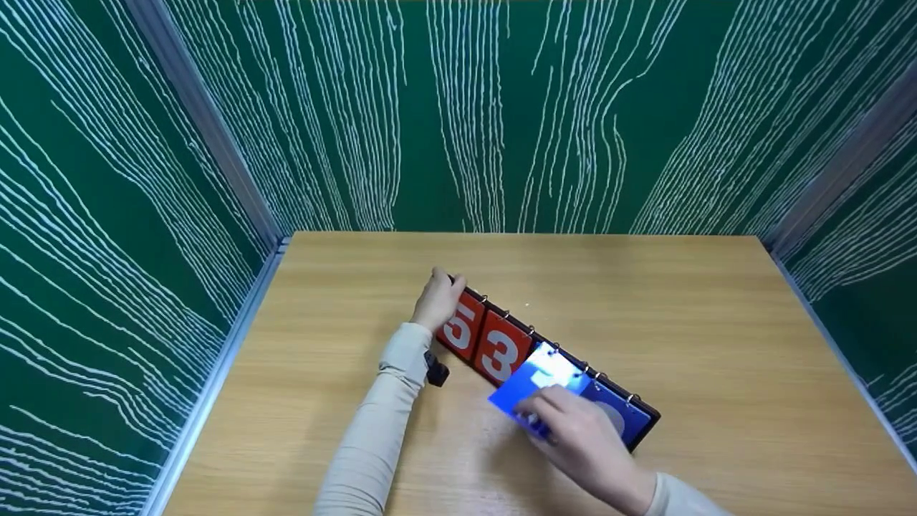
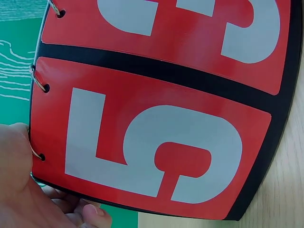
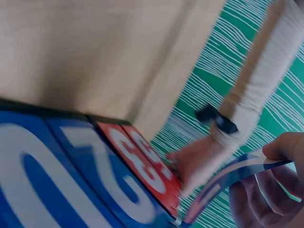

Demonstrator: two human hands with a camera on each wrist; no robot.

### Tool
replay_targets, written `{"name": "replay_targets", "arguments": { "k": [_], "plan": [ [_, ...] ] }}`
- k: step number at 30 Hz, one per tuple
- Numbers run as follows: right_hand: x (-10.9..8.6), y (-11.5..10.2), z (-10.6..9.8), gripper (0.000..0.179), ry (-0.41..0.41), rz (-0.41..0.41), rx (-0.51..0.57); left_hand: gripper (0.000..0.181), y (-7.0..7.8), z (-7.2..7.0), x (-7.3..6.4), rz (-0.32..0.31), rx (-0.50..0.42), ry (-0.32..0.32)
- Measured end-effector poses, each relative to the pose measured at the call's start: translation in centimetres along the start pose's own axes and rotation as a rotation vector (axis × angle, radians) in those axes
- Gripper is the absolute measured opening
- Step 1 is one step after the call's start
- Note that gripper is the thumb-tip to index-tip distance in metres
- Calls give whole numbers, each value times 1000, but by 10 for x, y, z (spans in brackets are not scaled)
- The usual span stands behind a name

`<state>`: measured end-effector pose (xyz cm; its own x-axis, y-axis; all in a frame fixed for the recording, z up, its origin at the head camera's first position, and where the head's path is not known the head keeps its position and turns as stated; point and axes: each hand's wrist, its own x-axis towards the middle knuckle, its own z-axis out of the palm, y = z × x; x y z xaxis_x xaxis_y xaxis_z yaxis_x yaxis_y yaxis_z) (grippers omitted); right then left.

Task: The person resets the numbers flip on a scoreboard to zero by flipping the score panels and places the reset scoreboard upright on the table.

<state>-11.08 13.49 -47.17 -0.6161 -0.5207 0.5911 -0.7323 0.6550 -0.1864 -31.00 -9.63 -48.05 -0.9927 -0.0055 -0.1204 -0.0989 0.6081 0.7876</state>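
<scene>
Since your right hand (image 1: 591, 448) is pinching a lifted blue card (image 1: 519, 390) by its loose end, I'd say the thing to watch is where the rings (image 1: 586, 368) sit: beyond your fingertips, along the board's far long edge. The number board (image 2: 161, 73) lies slantwise on the table (image 1: 337, 294), long axis running from far left to near right. Your right hand is over the near-right half and way closer to that card; your left hand (image 1: 437, 301) grips the opposite end, by the red 5 (image 1: 462, 326).

From the head view, glare and the raised card hide what's underneath. Your right wrist view gives it up: a blue 2 (image 3: 107, 175) lying flat next to a blue 0 (image 3: 42, 175), plus the lifted card bowed between thumb and fingers. Left wrist view shows your left fingers curling behind the board's end, which the head view doesn't really show.
</scene>
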Motion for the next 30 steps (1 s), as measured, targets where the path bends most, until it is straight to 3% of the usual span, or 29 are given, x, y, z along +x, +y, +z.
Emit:
{"name": "replay_targets", "arguments": {
  "k": [7,14,19,25,30],
  "plan": [
    [-17,10,27,38,-123,-35,-66,60,0,1,1,-16,-24,2],
    [-29,26,47,33,-114,-133,-170,60,0,2,1,-23,-39,0],
    [-33,34,53,26,-126,-152,-237,62,0,1,1,-24,-55,-5],
    [-34,38,55,34,-221,-177,-346,57,0,0,1,-1,-27,-2],
    [-35,41,58,42,-232,-195,-403,49,0,0,0,3,-10,4]
  ]
}}
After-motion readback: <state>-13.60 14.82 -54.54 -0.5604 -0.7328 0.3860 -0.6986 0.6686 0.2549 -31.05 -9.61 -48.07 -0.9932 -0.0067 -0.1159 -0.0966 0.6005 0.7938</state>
